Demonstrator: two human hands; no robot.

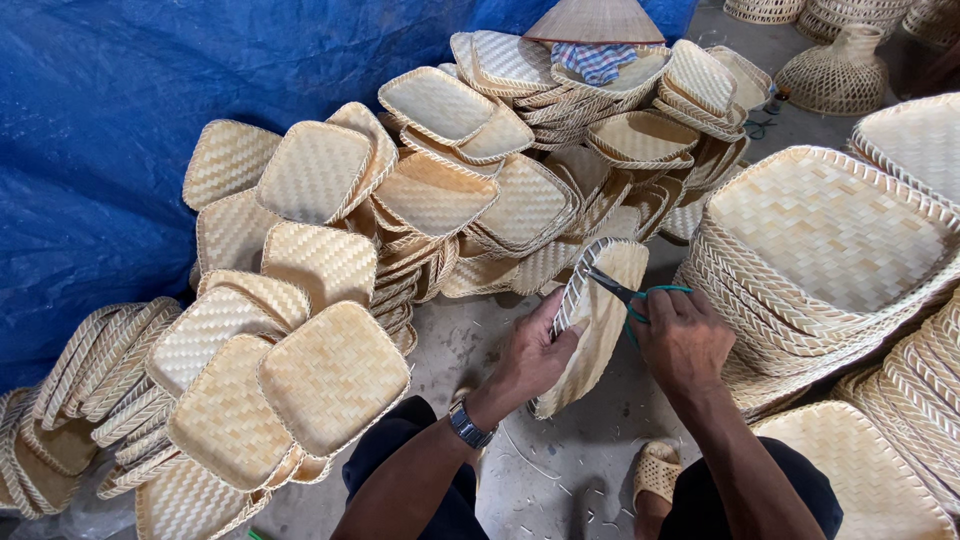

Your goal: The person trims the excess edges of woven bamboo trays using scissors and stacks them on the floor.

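Scissors at the rim of a woven tray held on edge.

The left hand (532,358) holds a square woven tray (600,325) tilted up on its edge above the floor (560,470), its long axis running from low near the knees up and away toward the piled trays (480,190). The left grip is closed around the tray's near rim, thumb on the braided edge. The right hand (682,338), just to the tray's right, has its fingers closed through green-handled scissors (628,295); the blades point left onto the upper rim, only narrowly parted. Another stack of trays (830,240) rises to the right.
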